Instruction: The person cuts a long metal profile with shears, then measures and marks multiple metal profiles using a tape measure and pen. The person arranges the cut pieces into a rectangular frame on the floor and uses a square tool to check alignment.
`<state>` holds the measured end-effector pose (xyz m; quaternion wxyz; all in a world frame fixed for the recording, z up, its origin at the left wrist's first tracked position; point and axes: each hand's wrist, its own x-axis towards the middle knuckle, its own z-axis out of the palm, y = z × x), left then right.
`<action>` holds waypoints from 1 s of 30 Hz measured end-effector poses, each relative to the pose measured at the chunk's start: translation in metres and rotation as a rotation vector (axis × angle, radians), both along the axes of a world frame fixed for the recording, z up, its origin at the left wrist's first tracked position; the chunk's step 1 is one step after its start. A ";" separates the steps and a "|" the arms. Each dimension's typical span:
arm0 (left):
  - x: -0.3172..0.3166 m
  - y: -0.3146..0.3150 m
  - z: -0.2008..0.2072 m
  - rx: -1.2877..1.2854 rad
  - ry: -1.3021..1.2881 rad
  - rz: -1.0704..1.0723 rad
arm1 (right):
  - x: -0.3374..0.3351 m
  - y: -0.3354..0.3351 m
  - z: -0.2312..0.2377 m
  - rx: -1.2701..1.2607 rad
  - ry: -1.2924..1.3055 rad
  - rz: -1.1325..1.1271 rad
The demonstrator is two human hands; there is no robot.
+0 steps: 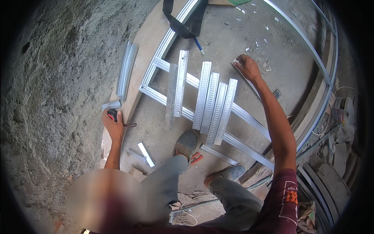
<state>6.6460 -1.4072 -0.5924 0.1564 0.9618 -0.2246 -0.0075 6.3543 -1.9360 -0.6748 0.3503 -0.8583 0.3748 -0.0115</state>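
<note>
My left hand [113,126] is closed around a black and red tape measure [112,114], with a dark strap sticking out beside it. Just beyond it, a short ribbed metal piece [111,105] lies on a plywood board [146,46]. My right hand [248,68] is raised at the right with its fingers curled in; what they hold, if anything, is hidden. A thin strip [251,87] runs from near its fingertips along its underside. Between the hands, several cut metal channels [205,95] lie crosswise over two long metal rails [245,117].
Two channel lengths [126,72] rest on the board by the rough wall [70,58]. A black strap [179,25] and blue pen [199,46] lie farther away. Near my shoes are metal offcuts [146,154] and a red tool [196,158]. A long metal frame [304,39] curves along the right.
</note>
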 end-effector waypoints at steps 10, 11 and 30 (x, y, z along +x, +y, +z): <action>-0.002 -0.032 -0.012 -0.040 -0.261 0.124 | 0.180 -0.037 -0.053 -0.062 0.256 0.447; -0.002 -0.026 -0.013 -0.035 -0.280 0.127 | 0.184 -0.042 -0.039 -0.015 0.327 0.496; -0.304 -0.344 0.191 -0.304 1.131 -0.940 | -0.235 0.207 0.214 0.312 -1.017 -0.490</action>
